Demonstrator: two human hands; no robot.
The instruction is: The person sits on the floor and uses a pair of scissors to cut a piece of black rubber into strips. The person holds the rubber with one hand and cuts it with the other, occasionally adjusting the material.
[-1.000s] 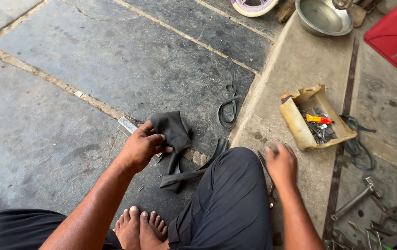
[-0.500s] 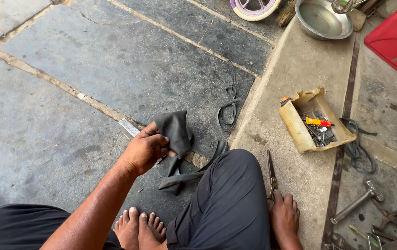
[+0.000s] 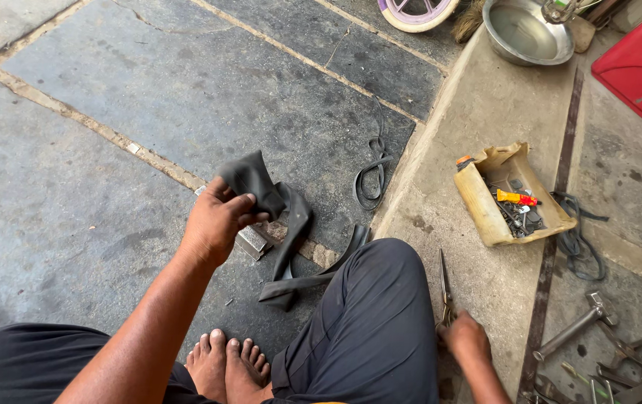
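Pinching a black rubber inner-tube strip [image 3: 276, 217] in the left hand [image 3: 216, 221], fingers clamped on its upper fold, the rest trailing down across the stone floor [image 3: 111, 112] beside the knee. Gripping scissors [image 3: 444, 288] with the right hand [image 3: 464, 337], fingers closed round the handles, blades pointing away over the concrete ledge [image 3: 485, 112].

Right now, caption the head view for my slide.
Left hand lifts a black rubber strip; right hand grips scissors.
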